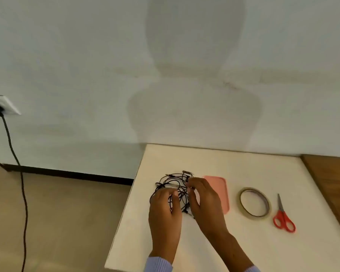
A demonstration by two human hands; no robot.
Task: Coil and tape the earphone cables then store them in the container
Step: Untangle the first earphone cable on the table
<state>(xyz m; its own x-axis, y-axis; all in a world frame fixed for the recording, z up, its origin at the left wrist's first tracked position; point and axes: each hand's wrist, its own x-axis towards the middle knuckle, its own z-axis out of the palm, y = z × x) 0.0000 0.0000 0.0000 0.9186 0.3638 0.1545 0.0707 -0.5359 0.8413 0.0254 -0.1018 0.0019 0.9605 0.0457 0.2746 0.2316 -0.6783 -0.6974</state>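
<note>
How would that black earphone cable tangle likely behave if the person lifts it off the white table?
The earphone cables look thin and lie in loose, crossing loops, so they would probably droop limply and drag snagged strands along. They likely weigh very little. The left hand and right hand both work in the tangle, which suggests one hand alone may not control it.

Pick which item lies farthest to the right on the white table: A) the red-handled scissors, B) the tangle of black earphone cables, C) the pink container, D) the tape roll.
A: the red-handled scissors lie right of the tape roll, which is right of the pink container and the black earphone cables.
</note>
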